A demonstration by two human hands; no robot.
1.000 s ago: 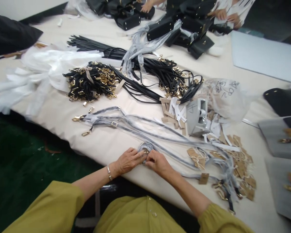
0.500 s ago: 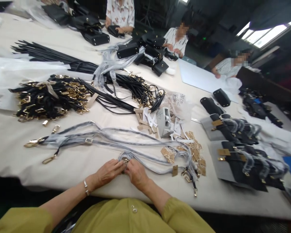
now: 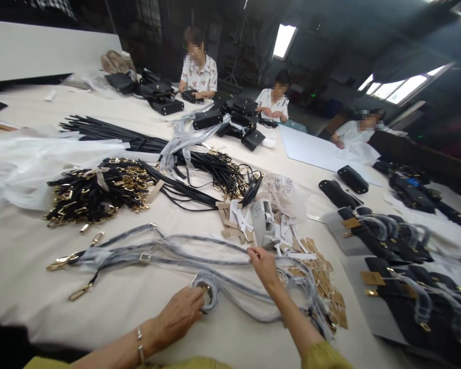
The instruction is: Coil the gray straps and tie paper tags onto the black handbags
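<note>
A plastic-wrapped strap wound into a small coil (image 3: 211, 292) lies near the table's front edge. My left hand (image 3: 182, 312) grips the left side of this coil, its fingers closed together. Farther right and forward, my right hand (image 3: 264, 264) is over the long wrapped straps (image 3: 192, 260), its thumb and fingertips pinched; whatever is between them is too small to make out. These straps run across the table, with gold clasps (image 3: 63, 261) at their left end. Just beyond my right hand stands a grey tape dispenser (image 3: 262, 223).
Black straps with gold hardware (image 3: 100, 192) are heaped at the left. Cardboard tags (image 3: 322, 277) lie to the right of my right hand. Black bags (image 3: 399, 297) are stacked at the far right. Three people sit across the table (image 3: 19, 256).
My right hand has left the coil and moved forward and right, over the long straps. My left hand remains at the coil. The view has tilted up, showing more of the room.
</note>
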